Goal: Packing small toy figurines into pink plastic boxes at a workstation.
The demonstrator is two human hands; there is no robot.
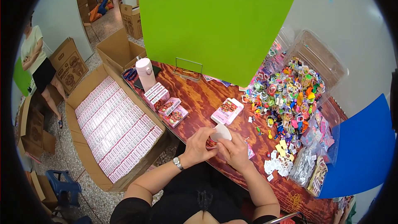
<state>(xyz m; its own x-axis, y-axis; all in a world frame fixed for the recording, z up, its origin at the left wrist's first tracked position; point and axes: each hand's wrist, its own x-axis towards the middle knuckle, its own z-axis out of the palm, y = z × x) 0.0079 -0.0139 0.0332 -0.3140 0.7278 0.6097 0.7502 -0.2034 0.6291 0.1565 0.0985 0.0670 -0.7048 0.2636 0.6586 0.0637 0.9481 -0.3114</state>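
Close in front of my body, both hands hold a small printed carton, its white flap (222,134) standing up toward the far side. My left hand (199,146) is closed around the carton's left side, and a watch is on that wrist. My right hand (235,149) pinches it at the right, thumb by the flap's base. Fingers cover most of the carton. Just beyond lies another pink carton (226,110) with a flap out. Pink cartons (175,115) lie to the left, beside a small stack (157,96). Part of a pink packet (250,151) shows past my right hand.
A large cardboard box (87,153) full of pink cartons stands left of the wood-patterned table (199,99). A pink bottle (145,74) stands near a green board (215,25). Colourful trinkets (296,95) pile up right, near white cards (278,165) and a blue board (360,149). A person (39,58) stands far left.
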